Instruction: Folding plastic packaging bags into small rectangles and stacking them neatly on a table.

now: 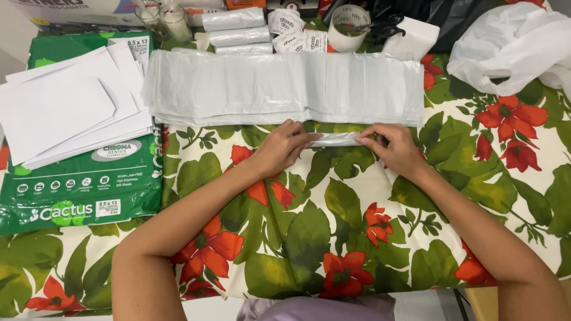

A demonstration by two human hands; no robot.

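Head view: you are pinching a rolled bag [336, 139] by its ends, left hand [284, 147] and right hand [395, 148] both clenched on it. Its long axis is running left-right, just below the bag stack [238, 86].

A table covered by a cloth [309, 238] printed with green leaves and red flowers carries everything. At its left edge lies a green ream of paper [77, 190]. A broad stack of flat grey plastic bags [279, 86] spans the middle, with a small rolled grey bag [336, 139] just in front. Rolled bags [235, 27], a tape roll [349, 27] and a crumpled white bag [514, 44] line the far edge.
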